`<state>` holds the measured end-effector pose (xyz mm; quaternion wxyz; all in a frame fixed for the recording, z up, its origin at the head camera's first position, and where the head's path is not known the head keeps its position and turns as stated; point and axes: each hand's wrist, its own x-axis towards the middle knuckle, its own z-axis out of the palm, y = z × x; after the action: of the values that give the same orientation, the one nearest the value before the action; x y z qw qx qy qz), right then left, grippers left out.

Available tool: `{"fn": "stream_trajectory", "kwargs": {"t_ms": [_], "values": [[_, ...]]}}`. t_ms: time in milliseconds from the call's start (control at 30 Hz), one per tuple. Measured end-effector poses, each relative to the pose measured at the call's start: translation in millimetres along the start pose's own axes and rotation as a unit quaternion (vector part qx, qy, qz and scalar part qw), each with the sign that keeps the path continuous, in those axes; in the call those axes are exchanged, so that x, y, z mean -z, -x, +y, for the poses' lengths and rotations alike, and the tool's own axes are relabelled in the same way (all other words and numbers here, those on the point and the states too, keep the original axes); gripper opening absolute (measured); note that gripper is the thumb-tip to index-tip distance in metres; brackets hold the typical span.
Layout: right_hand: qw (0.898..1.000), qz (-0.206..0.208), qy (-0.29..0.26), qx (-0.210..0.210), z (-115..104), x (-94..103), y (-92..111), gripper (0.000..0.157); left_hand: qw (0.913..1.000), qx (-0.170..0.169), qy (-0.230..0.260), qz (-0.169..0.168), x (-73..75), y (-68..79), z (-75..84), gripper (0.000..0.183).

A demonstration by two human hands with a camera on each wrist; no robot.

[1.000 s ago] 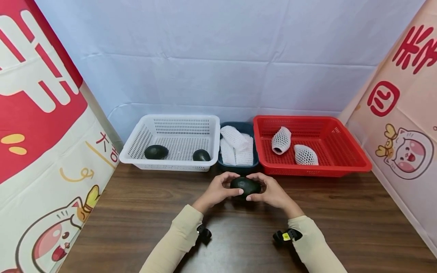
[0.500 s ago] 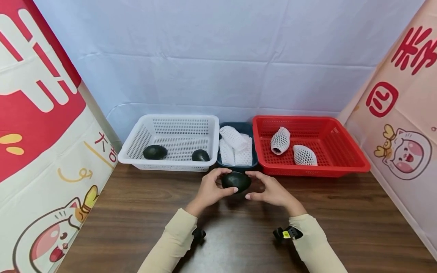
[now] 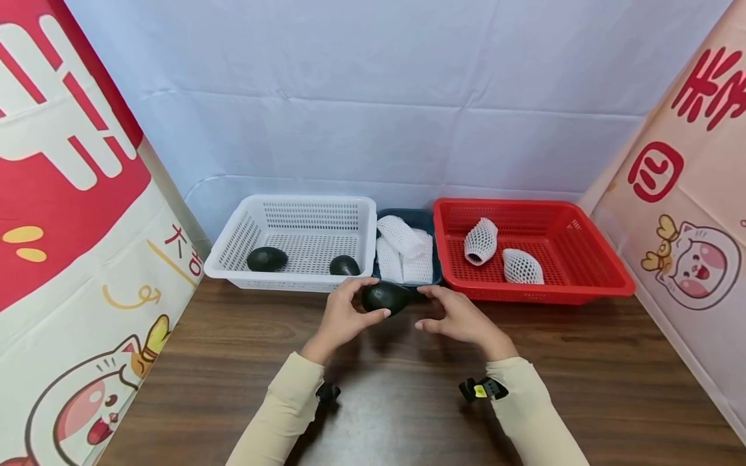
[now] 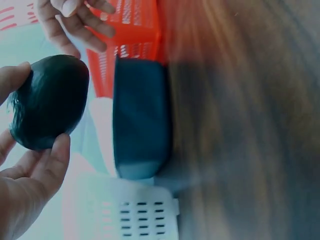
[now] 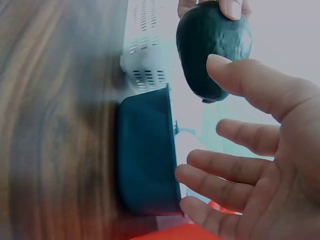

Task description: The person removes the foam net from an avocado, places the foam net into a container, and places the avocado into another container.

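Note:
A dark green avocado [image 3: 384, 298] is gripped between the thumb and fingers of my left hand [image 3: 340, 319], raised above the table in front of the small dark blue bin [image 4: 141, 120]. To its right, my right hand [image 3: 463, 318] is apart from the avocado, thumb and fingers spread and holding nothing. The right wrist view shows the right thumb overlapping the avocado [image 5: 210, 42] in the picture, with the other fingers extended. White foam net sleeves [image 3: 402, 249] lie in the bin just beyond the hands.
A white basket [image 3: 315, 279] at the back left holds an avocado [image 3: 267, 259] and another avocado [image 3: 344, 265]. The red basket [image 3: 524, 292] at the back right contains two net-covered fruits [image 3: 480, 241]. All stand on a brown wooden table [image 3: 402, 401] before a pale cloth backdrop [image 3: 373, 129].
Both hands were around the avocado. The right hand has let go, and the left hand has carried the avocado to the left, away from it.

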<state>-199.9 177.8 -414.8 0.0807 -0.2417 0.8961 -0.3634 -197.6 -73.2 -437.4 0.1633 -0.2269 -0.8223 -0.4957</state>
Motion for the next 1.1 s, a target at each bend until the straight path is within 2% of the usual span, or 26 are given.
{"fn": "stream_trajectory", "kwargs": {"t_ms": [167, 433, 633, 900, 1100], "values": [[1.000, -0.015, 0.003, 0.000, -9.4, 2.1, -9.1, 0.064, 0.9998, 0.007, 0.007, 0.019, 12.5, -5.3, 0.9, 0.052], [0.998, -0.030, 0.051, 0.000, -20.1, 3.7, -25.2, 0.062, 0.9987, 0.009, -0.009, 0.050, 31.8, -14.3, 0.9, 0.051], [0.997, -0.048, 0.062, -0.001, -28.5, 3.6, -34.5, 0.061, 0.9969, 0.020, -0.015, 0.074, 46.3, -19.4, -0.6, 0.051], [0.995, -0.067, 0.077, 0.007, -32.9, -0.8, -41.0, 0.058, 0.9924, 0.027, -0.050, 0.109, 64.4, -23.7, -10.2, 0.051], [0.994, -0.067, 0.085, 0.007, -33.4, -4.9, -50.4, 0.058, 0.9885, 0.047, -0.080, 0.119, 76.2, -28.8, -23.9, 0.051]]}}
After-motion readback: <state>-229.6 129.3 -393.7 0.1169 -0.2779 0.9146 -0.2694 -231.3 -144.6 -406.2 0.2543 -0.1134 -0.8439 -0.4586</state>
